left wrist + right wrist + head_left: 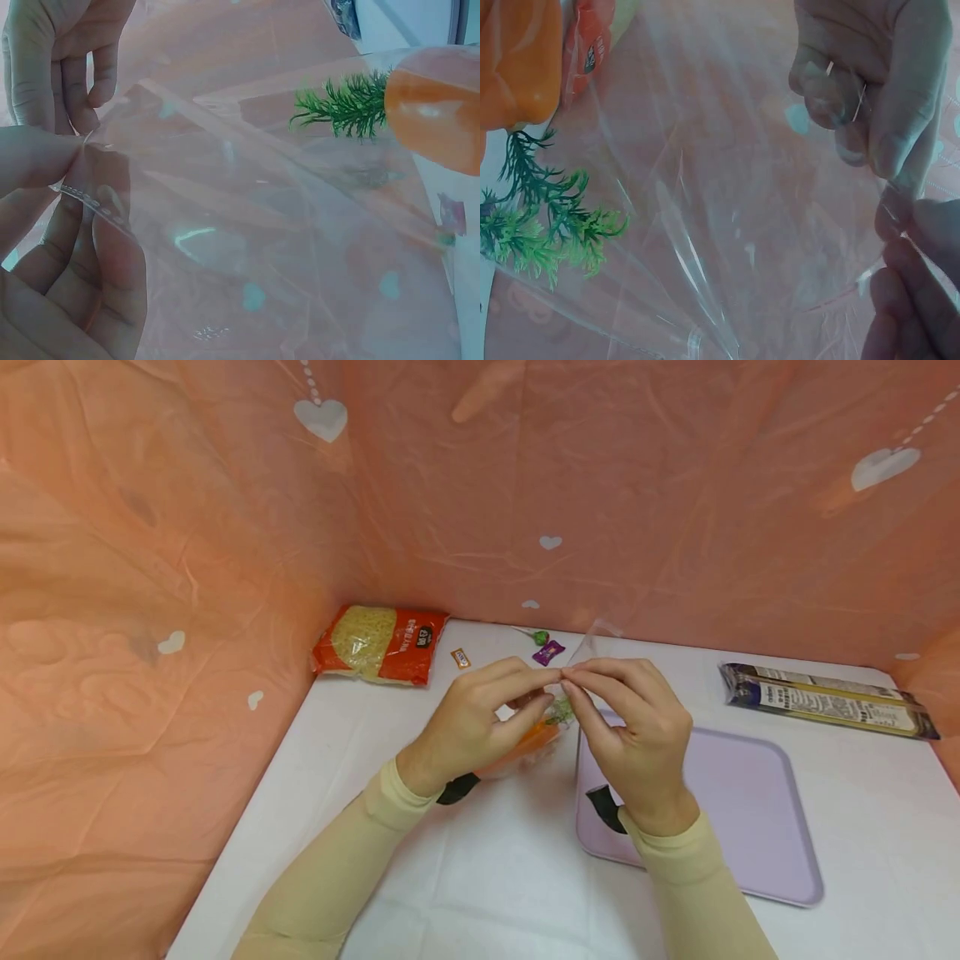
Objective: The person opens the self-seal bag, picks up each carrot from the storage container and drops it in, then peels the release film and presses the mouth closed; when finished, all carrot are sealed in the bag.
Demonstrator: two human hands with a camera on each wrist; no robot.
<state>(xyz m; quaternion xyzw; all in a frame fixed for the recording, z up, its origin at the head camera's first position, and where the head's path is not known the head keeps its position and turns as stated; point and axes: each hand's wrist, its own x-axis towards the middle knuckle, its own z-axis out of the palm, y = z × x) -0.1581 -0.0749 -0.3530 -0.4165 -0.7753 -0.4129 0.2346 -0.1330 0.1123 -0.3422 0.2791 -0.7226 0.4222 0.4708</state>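
In the head view my left hand (480,718) and right hand (633,718) meet fingertip to fingertip over the table. Between thumbs and fingers both pinch the top edge of a clear plastic bag (217,247), and the left wrist view shows a ridged strip along that edge. An orange carrot (521,64) with a feathery green top (345,106) shows close by the bag's film. From above, the left hand partly covers the carrot. I cannot tell whether the carrot lies inside the bag.
A lilac tray (738,802) lies under and beside the right forearm. Toward the back are a red food packet (382,643), a small orange-wrapped candy (461,658), a purple-wrapped candy (549,652) and a green lollipop (540,637). Long dark packets (828,700) lie at the right.
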